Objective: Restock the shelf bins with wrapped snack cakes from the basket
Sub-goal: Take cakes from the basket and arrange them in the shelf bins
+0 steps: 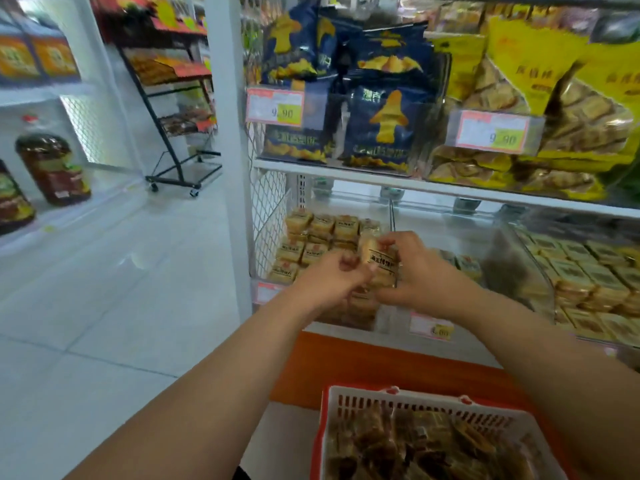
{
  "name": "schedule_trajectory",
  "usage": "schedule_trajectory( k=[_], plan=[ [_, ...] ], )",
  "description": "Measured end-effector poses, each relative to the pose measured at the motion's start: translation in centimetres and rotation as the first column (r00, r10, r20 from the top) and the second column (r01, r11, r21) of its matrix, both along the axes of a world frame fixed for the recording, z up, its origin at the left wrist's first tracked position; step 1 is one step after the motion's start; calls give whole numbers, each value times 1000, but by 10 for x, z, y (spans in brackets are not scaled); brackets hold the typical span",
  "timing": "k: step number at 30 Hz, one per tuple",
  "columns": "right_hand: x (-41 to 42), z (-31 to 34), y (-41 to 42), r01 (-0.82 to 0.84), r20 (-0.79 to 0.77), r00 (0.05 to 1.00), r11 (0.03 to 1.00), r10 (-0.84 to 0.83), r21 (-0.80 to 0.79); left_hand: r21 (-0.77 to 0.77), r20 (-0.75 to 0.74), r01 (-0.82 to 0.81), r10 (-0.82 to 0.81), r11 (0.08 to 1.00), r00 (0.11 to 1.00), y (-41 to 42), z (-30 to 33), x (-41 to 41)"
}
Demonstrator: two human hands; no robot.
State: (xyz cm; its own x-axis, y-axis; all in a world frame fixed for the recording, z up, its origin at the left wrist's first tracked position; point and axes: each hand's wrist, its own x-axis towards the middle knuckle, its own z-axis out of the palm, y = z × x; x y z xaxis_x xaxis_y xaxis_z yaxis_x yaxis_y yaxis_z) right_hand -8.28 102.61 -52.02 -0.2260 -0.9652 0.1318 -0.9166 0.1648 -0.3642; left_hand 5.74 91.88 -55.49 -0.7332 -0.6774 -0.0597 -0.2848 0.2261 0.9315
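- A wrapped snack cake is pinched by the right hand and touched by the curled left hand, above the shelf bin at the shelf's left end.
- The basket of cakes is seen below, near the tiled floor.

Small grocery shop: white shelves with bagged snacks, price tags reading 9.90, clear bins of wrapped cakes, wheeled display rack far left.
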Motion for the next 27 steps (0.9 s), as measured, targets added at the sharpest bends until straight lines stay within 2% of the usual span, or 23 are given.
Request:
schedule_trajectory(
  k=[6,9,13,16,19,22,27],
  plan=[
    [-37,11,-78,10,-97,995,999,-7,34,10,-99,-176,176,984,979,-26,4,-32],
    [-56,7,-110,39,-136,991,985,-17,167,-54,-45,-163,161,985,986,-36,-3,-42],
    [-75,-10,-128,111,-294,956,931,-4,347,-170,106,-109,128,979,986,-60,-29,-49],
    [-78,-21,-132,118,-369,929,916,34,383,-175,238,-3,46,985,970,-68,-42,-59],
    [-77,-22,-136,135,-421,906,902,55,409,-185,302,63,-4,981,953,-66,-47,-71],
    [-73,-23,-137,163,-464,883,881,70,443,-190,314,58,5,980,949,-68,-53,-77],
    [-69,-22,-135,159,-519,850,897,88,413,-270,298,10,74,963,952,-65,-52,-80]
  ],
)
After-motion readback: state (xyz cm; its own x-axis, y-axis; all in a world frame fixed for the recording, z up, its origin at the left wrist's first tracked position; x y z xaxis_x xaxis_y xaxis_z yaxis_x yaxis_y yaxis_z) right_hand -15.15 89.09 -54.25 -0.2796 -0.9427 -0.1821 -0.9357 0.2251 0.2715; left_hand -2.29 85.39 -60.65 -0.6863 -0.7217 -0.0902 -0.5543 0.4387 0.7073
